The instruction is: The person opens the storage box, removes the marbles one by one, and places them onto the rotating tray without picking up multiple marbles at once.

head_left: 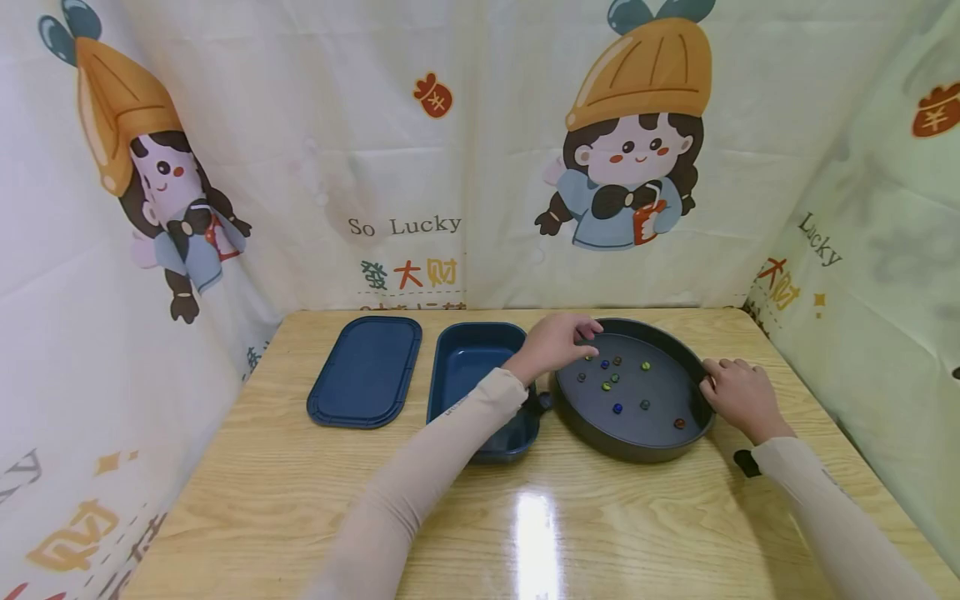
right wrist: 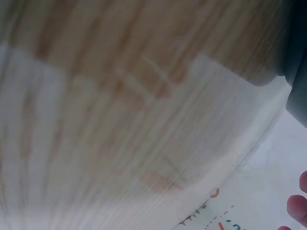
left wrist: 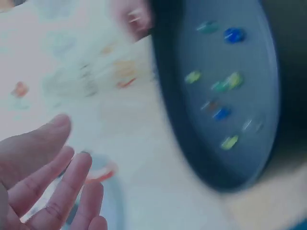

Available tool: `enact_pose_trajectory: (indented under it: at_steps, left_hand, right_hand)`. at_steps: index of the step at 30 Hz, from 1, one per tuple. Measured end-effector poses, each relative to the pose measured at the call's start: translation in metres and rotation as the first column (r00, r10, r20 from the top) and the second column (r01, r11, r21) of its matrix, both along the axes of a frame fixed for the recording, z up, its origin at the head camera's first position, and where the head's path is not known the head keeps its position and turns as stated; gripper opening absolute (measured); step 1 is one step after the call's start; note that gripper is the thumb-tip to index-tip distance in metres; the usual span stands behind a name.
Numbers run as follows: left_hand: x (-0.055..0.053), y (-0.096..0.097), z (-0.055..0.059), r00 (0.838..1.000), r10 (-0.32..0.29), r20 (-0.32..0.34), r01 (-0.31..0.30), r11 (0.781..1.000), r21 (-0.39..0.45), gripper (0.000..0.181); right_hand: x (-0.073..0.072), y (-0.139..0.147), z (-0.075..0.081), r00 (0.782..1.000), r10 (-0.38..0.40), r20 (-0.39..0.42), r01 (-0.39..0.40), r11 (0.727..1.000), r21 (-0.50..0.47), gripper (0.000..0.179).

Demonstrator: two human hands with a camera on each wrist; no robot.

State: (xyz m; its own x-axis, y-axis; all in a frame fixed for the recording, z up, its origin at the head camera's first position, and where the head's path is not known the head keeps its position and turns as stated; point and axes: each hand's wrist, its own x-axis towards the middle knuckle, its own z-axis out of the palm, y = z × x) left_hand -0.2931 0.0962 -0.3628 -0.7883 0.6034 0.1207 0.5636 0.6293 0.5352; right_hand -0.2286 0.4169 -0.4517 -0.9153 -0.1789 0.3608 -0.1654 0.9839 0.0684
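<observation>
Several small coloured glass marbles (head_left: 646,405) lie scattered on the flat floor of a round dark grey pan (head_left: 633,446). My left hand (head_left: 557,342) reaches over the pan's left rim, its fingers loosely bent with nothing between them. In the left wrist view that hand (left wrist: 53,182) shows spread fingers apart from the pan. At the pan's right side, my right hand (head_left: 742,398) grips the rim. Only a few of its fingertips (right wrist: 298,207) show in the right wrist view.
A deep blue rectangular box (head_left: 447,358) stands left of the pan, partly hidden by my left forearm. Farther left lies a flat blue lid (head_left: 366,371). Printed cloth (head_left: 315,167) hangs behind and beside the wooden table (head_left: 300,508).
</observation>
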Motion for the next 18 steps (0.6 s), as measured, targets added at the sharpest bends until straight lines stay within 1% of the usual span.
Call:
enact_pose_trajectory:
  at_steps: [2, 4, 7, 9, 11, 13, 15, 18]
  left_hand:
    - [0.000, -0.020, 0.012, 0.999, 0.037, -0.021, -0.036, 0.998, 0.054, 0.036]
    - [0.002, -0.042, 0.020, 0.996, 0.072, -0.050, -0.067, 0.992, 0.105, 0.036]
    - [0.007, -0.073, 0.024, 0.987, 0.131, -0.096, -0.115, 0.981, 0.155, 0.036]
    - [0.011, -0.092, 0.023, 0.976, 0.168, -0.137, -0.144, 0.975, 0.170, 0.036]
    - [0.016, -0.107, 0.020, 0.961, 0.204, -0.186, -0.173, 0.970, 0.173, 0.035]
    - [0.021, -0.120, 0.015, 0.944, 0.231, -0.235, -0.197, 0.967, 0.159, 0.034]
    - [0.028, -0.132, 0.010, 0.922, 0.258, -0.287, -0.233, 0.965, 0.120, 0.035]
    - [0.035, -0.144, 0.004, 0.891, 0.284, -0.354, -0.296, 0.955, 0.022, 0.043]
  right_hand:
    - [0.000, 0.001, 0.001, 1.000, 0.003, 0.000, -0.003, 1.000, 0.004, 0.012]
    - [-0.001, 0.002, 0.003, 1.000, 0.000, 0.011, 0.000, 1.000, 0.010, 0.012]
    - [-0.002, 0.004, 0.006, 0.999, -0.014, 0.049, 0.013, 1.000, 0.025, 0.012]
    - [-0.002, 0.005, 0.009, 0.997, -0.024, 0.080, 0.021, 0.999, 0.038, 0.013]
    - [-0.001, 0.007, 0.011, 0.993, -0.037, 0.108, 0.032, 0.998, 0.046, 0.014]
    - [0.000, 0.007, 0.014, 0.988, -0.057, 0.141, 0.050, 0.997, 0.051, 0.017]
    - [0.002, 0.007, 0.018, 0.984, -0.080, 0.158, 0.073, 0.996, 0.048, 0.022]
    - [0.006, -0.002, 0.030, 0.977, -0.125, 0.176, 0.123, 0.992, 0.021, 0.034]
